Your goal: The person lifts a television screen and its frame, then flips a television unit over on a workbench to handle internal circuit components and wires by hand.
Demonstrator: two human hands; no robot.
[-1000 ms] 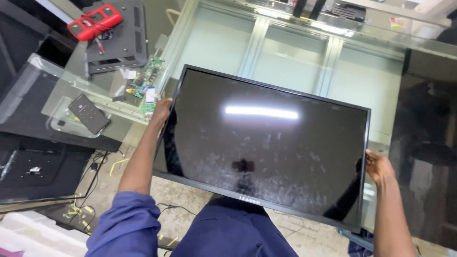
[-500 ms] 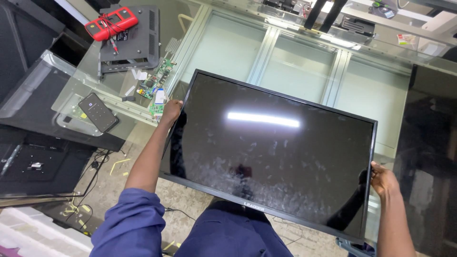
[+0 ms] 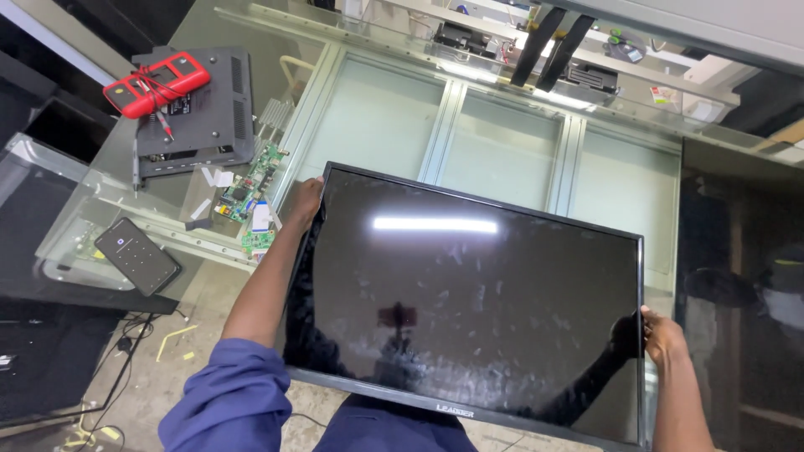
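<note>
Item: flat-panel television (image 3: 469,310), black frame, dark glossy screen facing up, showing reflections of a ceiling light and of the person. It was held in the air in front of the person's body, above the near edge of the glass-topped bench (image 3: 502,142), tilted slightly with its right corner lower in view.

Left hand (image 3: 306,201): closed on the upper left edge of the television, fingers wrapped over the frame; blue sleeve (image 3: 226,393) on the arm.

Right hand (image 3: 662,335): closed on the right edge of the television, low on that side, thumb on the frame.

On the bench, left of the television: a green circuit board (image 3: 251,188), just beside the left hand; a grey plastic back cover (image 3: 205,117) further off; a red multimeter (image 3: 155,84) with probes lying on that cover.

On a lower glass shelf (image 3: 67,218) at far left: a dark smartphone (image 3: 136,256), lying flat.
</note>
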